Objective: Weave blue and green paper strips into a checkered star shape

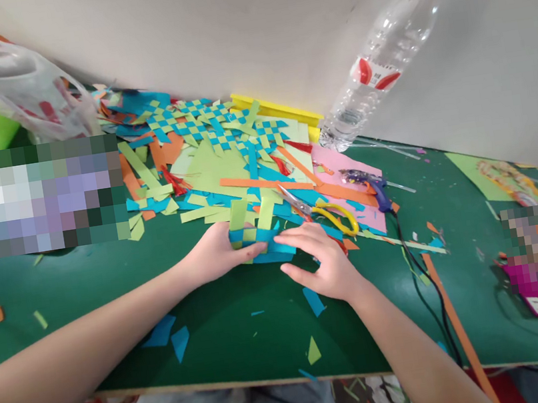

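Note:
My left hand [213, 253] is closed on a small woven piece of blue and light green paper strips [249, 234], thumb in front and fingers behind. Two green strip ends stand up from the weave. My right hand [326, 260] is open, its fingers stretched toward the piece and the thumb apart. Its fingertips reach the right end of the blue strips, and whether they press on them I cannot tell. Just behind the right hand lie scissors [321, 210] with yellow handles, blades parted. Several finished blue-and-green woven pieces [191, 120] are heaped farther back.
A clear plastic bottle [379, 57] stands against the wall. A blue glue gun [373, 187] rests on pink paper [372, 216], its black cord [421, 273] running to the front edge. An orange strip [456, 322] overhangs that edge. A plastic bag [23, 83] sits at left; paper scraps litter the green table [249, 339].

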Action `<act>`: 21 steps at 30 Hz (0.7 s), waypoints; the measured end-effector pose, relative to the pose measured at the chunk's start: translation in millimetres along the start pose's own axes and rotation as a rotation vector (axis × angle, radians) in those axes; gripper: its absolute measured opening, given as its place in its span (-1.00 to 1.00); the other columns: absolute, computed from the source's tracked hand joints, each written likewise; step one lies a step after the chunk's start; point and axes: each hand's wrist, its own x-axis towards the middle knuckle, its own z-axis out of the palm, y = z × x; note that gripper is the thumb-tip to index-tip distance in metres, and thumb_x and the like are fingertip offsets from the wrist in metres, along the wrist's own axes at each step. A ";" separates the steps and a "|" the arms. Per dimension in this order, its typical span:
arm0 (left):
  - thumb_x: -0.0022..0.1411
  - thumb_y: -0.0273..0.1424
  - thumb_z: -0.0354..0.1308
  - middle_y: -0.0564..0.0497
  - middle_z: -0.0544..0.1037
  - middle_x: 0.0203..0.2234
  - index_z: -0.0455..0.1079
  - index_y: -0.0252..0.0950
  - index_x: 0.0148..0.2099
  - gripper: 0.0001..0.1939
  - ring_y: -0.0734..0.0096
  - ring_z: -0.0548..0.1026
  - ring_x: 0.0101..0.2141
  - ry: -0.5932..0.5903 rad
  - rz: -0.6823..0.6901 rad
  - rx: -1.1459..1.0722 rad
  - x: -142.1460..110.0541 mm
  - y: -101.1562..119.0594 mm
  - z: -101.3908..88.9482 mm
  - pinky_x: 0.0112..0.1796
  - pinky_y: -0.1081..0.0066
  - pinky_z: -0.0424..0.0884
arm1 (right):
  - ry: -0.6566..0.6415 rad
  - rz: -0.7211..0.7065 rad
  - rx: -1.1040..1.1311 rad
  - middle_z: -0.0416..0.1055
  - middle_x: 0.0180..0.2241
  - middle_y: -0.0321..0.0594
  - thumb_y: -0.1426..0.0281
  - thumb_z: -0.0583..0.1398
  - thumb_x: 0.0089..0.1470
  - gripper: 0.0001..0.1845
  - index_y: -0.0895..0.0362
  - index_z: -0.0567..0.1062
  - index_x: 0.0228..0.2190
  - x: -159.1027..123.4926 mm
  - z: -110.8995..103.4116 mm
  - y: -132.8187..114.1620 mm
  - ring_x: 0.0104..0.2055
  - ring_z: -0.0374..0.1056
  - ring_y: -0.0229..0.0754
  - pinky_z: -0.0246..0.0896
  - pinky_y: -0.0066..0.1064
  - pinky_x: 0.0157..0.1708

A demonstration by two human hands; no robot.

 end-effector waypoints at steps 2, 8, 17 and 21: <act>0.07 -0.15 0.20 0.01 0.60 -0.41 0.45 -0.28 -0.27 -0.70 0.35 0.53 -0.41 -0.002 0.002 0.005 -0.1 -0.4 -0.1 -0.35 0.41 0.46 | -0.007 -0.001 -0.003 0.41 -0.04 -0.17 0.29 0.18 0.09 -0.60 0.04 0.36 -0.01 -0.2 -0.1 0.1 0.01 0.31 -0.11 0.10 -0.10 0.08; 0.09 -0.15 0.19 0.00 0.61 -0.30 0.46 -0.27 -0.21 -0.68 0.30 0.55 -0.31 -0.012 -0.006 -0.045 0.0 -0.4 0.2 -0.30 0.41 0.48 | -0.007 0.001 -0.009 0.39 -0.01 -0.16 0.28 0.18 0.09 -0.58 0.03 0.35 0.01 -0.7 -0.5 -1.4 0.03 0.29 -0.11 0.11 -0.09 0.09; 0.07 -0.15 0.19 0.04 0.61 -0.32 0.47 -0.25 -0.21 -0.68 0.30 0.56 -0.32 0.015 -0.057 -0.012 -0.4 -0.4 0.9 -0.31 0.43 0.48 | 0.046 -0.040 0.006 0.43 -0.10 -0.17 0.35 0.19 0.07 -0.66 0.07 0.40 -0.07 1.7 -1.4 -2.6 -0.04 0.32 -0.15 0.16 -0.14 0.03; 0.07 -0.15 0.19 0.06 0.62 -0.36 0.48 -0.24 -0.21 -0.69 0.33 0.56 -0.37 0.037 -0.052 0.026 -0.5 1.2 0.4 -0.33 0.44 0.48 | 0.056 -0.052 0.005 0.44 -0.10 -0.17 0.35 0.19 0.07 -0.65 0.06 0.40 -0.06 1.5 -0.9 -2.7 -0.05 0.33 -0.15 0.17 -0.13 0.03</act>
